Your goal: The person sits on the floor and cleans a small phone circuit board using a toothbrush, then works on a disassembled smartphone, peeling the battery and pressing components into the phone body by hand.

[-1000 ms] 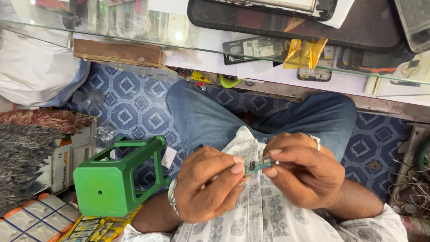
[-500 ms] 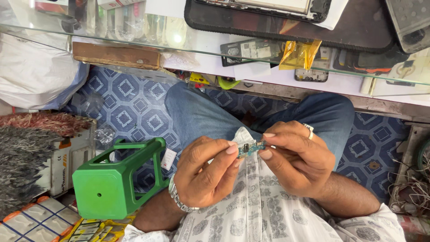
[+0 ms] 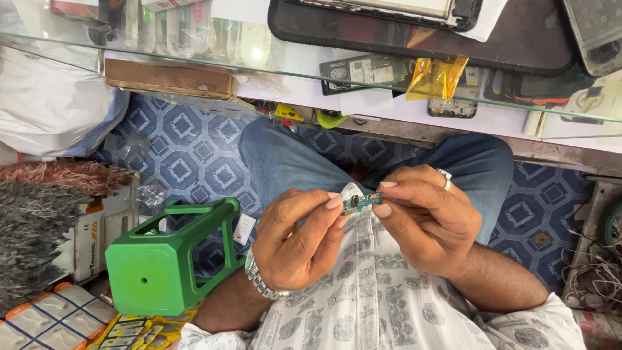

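I see both hands raised over the lap with a small green circuit-board strip [image 3: 360, 203] pinched between them. The left hand [image 3: 299, 241], with a metal wristwatch [image 3: 260, 280], has its fingers closed on the strip's left end; the right hand [image 3: 429, 217], with a ring, grips the right end between thumb and forefinger. Compared with a second ago, the hands have lifted slightly and drawn a little apart, so the strip now lies clear of the patterned white shirt [image 3: 389, 304] and more of it shows. To me that suggests the part is being held out for inspection rather than worked on. The green plastic stool [image 3: 170, 259] on its side on the blue patterned floor [image 3: 188, 152], left of the lap, has not moved, nor has the glass worktop [image 3: 194, 61] above.
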`<state>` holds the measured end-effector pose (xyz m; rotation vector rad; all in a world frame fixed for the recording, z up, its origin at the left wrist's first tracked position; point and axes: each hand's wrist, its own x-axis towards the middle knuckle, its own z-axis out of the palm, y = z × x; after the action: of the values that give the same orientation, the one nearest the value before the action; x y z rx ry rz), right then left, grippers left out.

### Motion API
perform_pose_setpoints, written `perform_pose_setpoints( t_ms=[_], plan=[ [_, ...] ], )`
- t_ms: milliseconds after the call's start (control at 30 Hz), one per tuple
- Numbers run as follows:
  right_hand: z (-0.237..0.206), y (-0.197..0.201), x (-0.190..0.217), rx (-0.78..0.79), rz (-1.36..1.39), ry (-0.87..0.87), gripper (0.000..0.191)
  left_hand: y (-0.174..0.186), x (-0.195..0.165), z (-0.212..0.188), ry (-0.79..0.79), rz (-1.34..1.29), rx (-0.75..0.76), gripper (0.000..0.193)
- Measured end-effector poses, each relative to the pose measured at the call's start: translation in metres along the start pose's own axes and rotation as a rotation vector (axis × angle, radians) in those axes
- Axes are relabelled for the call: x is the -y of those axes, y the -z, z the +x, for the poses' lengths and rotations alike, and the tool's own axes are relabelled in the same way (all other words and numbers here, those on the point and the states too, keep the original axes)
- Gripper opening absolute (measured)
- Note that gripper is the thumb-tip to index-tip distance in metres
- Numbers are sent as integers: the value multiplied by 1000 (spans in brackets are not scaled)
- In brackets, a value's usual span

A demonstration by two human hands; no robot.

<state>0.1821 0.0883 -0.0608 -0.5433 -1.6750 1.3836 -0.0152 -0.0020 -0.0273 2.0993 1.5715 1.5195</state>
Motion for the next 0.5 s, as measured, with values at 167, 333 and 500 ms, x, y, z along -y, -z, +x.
perform_pose_setpoints(
  t_ms=[167, 333, 500],
  plan=[
    [-1, 0, -1, -9, -6, -34, 30, -2, 1, 0, 3, 11, -13, 41],
    [-1, 0, -2, -6, 7, -44, 29, 0, 0, 0, 29, 35, 1, 41],
    [-2, -1, -3, 4, 11, -56, 29, 0, 0, -1, 37, 44, -8, 41]
  ],
)
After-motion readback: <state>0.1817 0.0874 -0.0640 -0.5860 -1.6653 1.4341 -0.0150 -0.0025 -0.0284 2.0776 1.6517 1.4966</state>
